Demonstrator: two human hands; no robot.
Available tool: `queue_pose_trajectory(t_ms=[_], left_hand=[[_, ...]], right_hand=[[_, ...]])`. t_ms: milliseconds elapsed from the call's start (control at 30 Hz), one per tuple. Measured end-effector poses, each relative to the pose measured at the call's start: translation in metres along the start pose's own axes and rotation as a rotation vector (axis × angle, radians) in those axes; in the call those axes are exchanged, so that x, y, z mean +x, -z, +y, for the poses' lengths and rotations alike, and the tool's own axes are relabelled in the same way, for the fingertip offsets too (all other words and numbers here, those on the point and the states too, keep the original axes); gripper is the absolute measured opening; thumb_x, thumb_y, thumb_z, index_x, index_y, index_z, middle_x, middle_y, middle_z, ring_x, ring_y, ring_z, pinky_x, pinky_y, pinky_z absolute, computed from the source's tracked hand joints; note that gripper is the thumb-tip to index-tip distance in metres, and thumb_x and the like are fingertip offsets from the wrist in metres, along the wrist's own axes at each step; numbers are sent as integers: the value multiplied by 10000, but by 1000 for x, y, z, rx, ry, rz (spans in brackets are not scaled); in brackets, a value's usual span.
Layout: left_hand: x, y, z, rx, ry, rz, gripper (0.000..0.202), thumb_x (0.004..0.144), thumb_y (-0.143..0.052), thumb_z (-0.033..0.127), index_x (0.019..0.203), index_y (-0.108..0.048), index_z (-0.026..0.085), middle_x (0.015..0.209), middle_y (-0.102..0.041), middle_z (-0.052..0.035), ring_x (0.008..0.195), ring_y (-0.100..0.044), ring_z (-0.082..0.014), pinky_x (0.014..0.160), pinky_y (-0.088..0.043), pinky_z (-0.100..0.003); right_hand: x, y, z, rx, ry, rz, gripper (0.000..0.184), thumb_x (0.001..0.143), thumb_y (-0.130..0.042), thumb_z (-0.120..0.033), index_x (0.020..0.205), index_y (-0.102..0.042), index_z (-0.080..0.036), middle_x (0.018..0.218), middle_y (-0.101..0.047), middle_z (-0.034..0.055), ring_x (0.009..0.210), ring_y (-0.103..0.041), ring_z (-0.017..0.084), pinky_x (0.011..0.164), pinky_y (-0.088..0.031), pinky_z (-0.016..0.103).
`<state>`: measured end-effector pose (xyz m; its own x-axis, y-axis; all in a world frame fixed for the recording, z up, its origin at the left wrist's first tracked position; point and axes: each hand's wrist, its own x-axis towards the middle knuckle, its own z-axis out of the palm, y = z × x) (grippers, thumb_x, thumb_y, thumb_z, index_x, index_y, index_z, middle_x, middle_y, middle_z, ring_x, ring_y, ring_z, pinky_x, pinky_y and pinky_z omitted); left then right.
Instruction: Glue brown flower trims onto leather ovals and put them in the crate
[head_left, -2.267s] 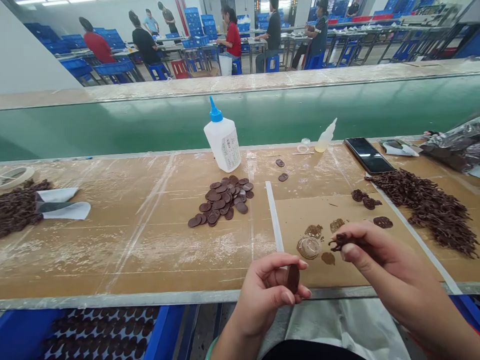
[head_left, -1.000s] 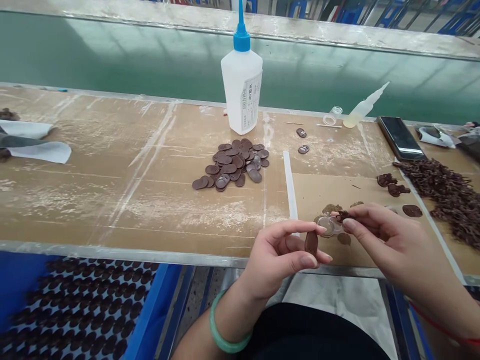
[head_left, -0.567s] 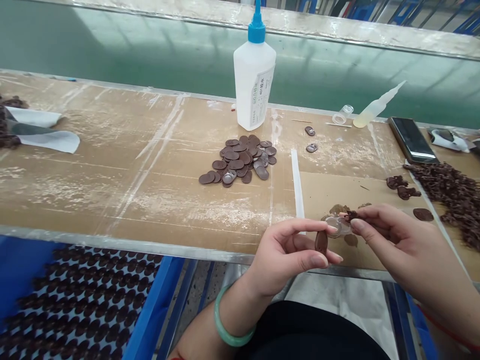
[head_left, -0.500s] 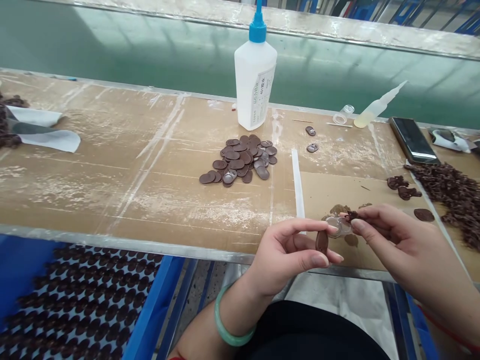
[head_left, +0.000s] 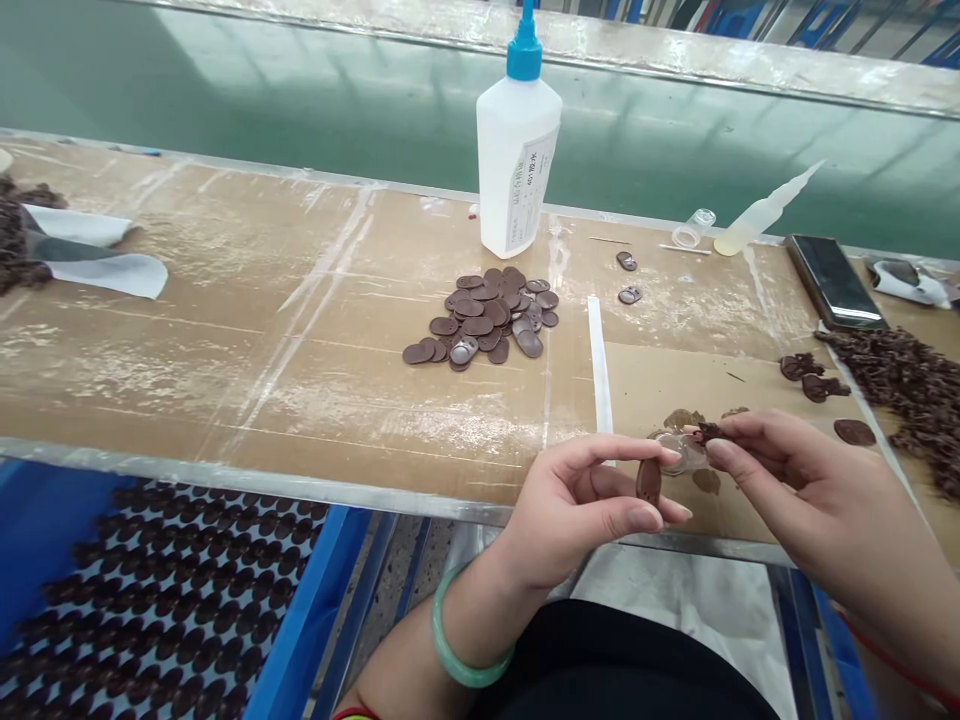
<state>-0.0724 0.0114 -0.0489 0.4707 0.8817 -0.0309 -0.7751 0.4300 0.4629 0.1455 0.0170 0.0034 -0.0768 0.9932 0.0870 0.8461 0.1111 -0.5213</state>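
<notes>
Between the thumb and fingers of my left hand (head_left: 581, 490) is a flat brown oval disc (head_left: 649, 482), held on edge. My right hand (head_left: 787, 470) pinches a small dark brown figured piece (head_left: 706, 432) over a round clear dish (head_left: 675, 452) that sits on the cardboard. The fingertips of both hands are close together, with the dish between them. A pile of brown oval discs (head_left: 487, 312) lies on the table to the left. Two more dark figured pieces (head_left: 814, 378) and a loose oval disc (head_left: 853, 432) lie beyond my right hand.
A white bottle with a blue cap (head_left: 517, 165) stands behind the pile. A small squeeze bottle (head_left: 750, 225) leans near a phone (head_left: 834, 285). A heap of dark brown pieces (head_left: 911, 385) is at the right. A blue tray (head_left: 300, 600) with rows of pieces sits lower left.
The view has shifted slightly, so the tabletop things appear a little further right. Both hands keep nearly the same pose and still hold their pieces.
</notes>
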Motion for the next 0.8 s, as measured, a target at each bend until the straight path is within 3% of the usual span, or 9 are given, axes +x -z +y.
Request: queue_pose_trajectory(t_ms=[233, 467, 800], left_hand=[[0, 0, -1, -9, -1, 3, 333, 738, -899, 141, 1047, -791, 201, 1089, -796, -65, 800, -792, -181, 736, -625, -226], [0, 0, -1, -6, -11, -3, 327, 737, -901, 151, 1041, -795, 210, 1071, -798, -46, 790, -786, -158, 736, -620, -212], [1, 0, -2, -12, -10, 8, 326, 732, -908, 157, 1034, -794, 205, 1071, -796, -56, 787, -784, -166, 730, -618, -224]], right_hand=[[-1, 1, -2, -65, -23, 35, 242, 901, -615, -458, 916, -723, -242, 792, -785, 21, 616, -707, 197, 534, -513, 277], [-5, -6, 3, 4, -125, 4, 268, 914, -636, -479, 1000, -713, -238, 910, -805, 56, 765, -756, 251, 637, -542, 325], [-5, -6, 5, -30, -90, 23, 255, 915, -639, -459, 990, -718, -228, 881, -807, 60, 733, -764, 252, 599, -541, 312]])
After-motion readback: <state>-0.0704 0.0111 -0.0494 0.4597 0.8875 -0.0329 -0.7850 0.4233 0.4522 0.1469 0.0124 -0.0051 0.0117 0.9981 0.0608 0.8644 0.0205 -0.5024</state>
